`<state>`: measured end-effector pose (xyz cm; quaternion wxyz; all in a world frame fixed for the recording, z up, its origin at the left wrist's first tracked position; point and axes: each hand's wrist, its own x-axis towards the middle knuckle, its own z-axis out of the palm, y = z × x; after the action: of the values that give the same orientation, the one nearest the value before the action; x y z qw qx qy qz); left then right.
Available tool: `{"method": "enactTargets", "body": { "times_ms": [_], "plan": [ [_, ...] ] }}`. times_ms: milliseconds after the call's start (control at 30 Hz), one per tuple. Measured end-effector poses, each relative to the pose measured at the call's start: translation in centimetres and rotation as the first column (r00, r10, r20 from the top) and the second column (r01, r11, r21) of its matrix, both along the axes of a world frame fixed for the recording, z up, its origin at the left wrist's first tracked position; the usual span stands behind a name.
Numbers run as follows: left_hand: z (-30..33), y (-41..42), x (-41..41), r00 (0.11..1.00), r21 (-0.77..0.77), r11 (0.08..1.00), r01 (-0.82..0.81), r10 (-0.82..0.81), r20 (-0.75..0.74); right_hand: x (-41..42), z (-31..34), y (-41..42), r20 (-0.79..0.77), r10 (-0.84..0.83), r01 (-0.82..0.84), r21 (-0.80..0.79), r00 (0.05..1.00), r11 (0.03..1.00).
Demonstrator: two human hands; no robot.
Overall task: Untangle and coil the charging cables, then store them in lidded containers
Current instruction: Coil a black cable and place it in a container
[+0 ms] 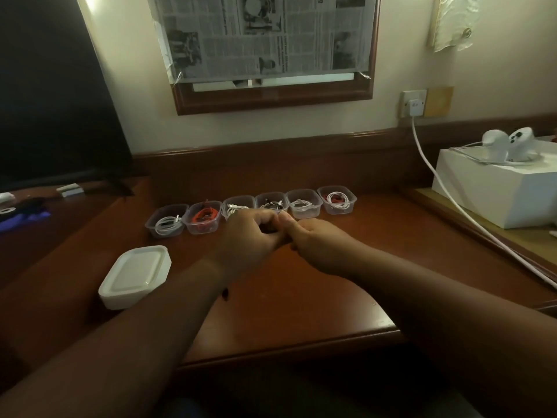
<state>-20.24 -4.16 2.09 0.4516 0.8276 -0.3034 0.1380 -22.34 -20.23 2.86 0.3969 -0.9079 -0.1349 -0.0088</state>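
Both forearms are bare from the bottom edge of the view up to the wrists, with no sleeve showing. The left hand point(251, 233) and right hand point(313, 239) are bare too. The fingers are partly hidden in dim light.

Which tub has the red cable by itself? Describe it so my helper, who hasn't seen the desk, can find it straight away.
Find the row of six clear tubs along the back of the wooden desk, below the newspaper-covered frame. Count from the left end: it is the second tub. Its coil is all red, while its neighbours on both sides hold white cables.
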Motion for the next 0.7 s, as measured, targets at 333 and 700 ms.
{"method": "enactTargets", "body": {
  "times_ms": [333,700],
  "plan": [
    [-1.9,-2.3,-0.7,0.977,-0.35,0.933,0.085,-0.147,-0.155,-0.3,0.3,-0.1,-0.309,0.385,-0.017,0.76,0.87,0.649],
    [-4.3,-2.7,1.7,0.986,-0.182,0.977,-0.108,0.128,0.103,1.9,-1.7,1.2,-0.041,-0.099,0.105,0.578,0.994,0.809]
  ]
}}
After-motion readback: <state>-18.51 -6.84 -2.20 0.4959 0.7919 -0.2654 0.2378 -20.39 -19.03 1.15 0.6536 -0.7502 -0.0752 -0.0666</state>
